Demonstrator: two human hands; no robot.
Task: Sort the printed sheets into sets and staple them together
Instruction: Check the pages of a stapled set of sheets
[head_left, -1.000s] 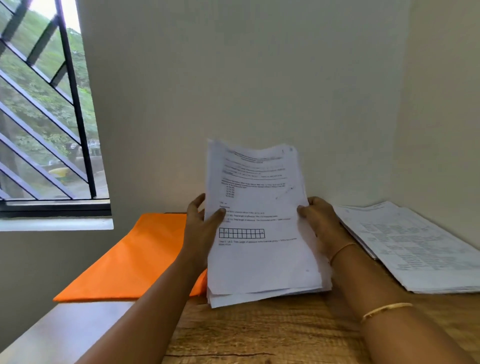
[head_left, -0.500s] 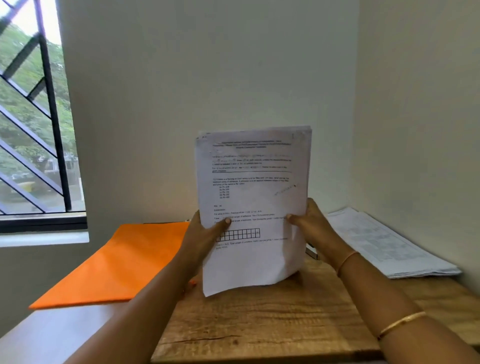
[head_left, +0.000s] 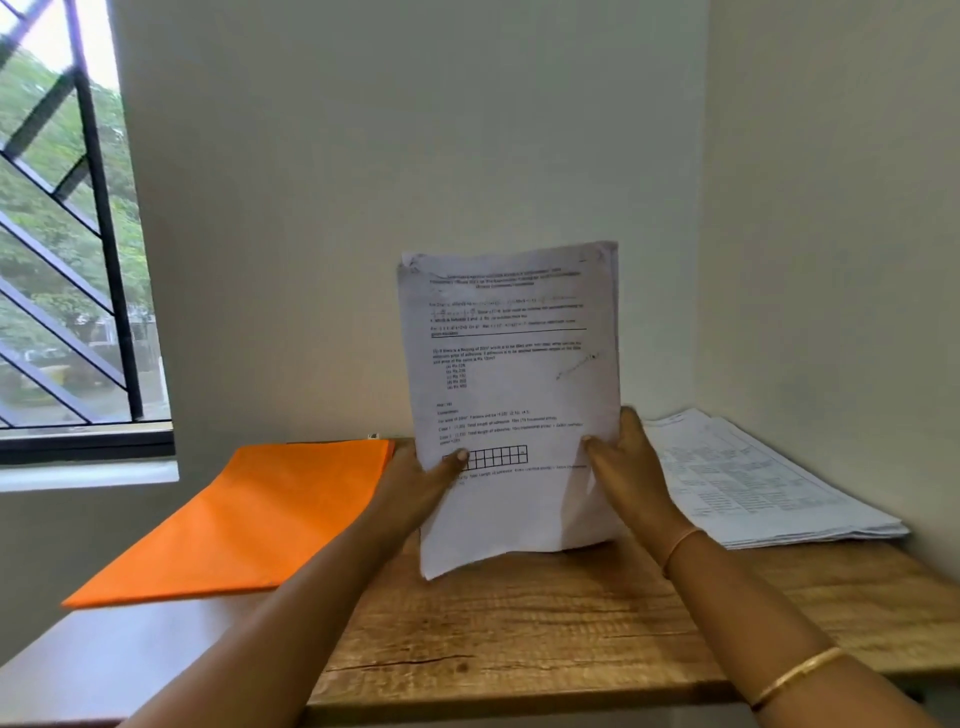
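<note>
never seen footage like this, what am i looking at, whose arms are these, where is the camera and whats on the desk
There is no machine here. These are a person's two bare arms, filmed by one wide-angle camera worn on their head, looking forward and down, so this is the only view. The left hand and the right hand each grip one side of a bundle of printed sheets, held upright. Whether its lower edge touches the wooden table is unclear. On the table lie an orange folder at the left and a stack of printed pages at the right, by the wall. A barred window is at the far left.
</note>
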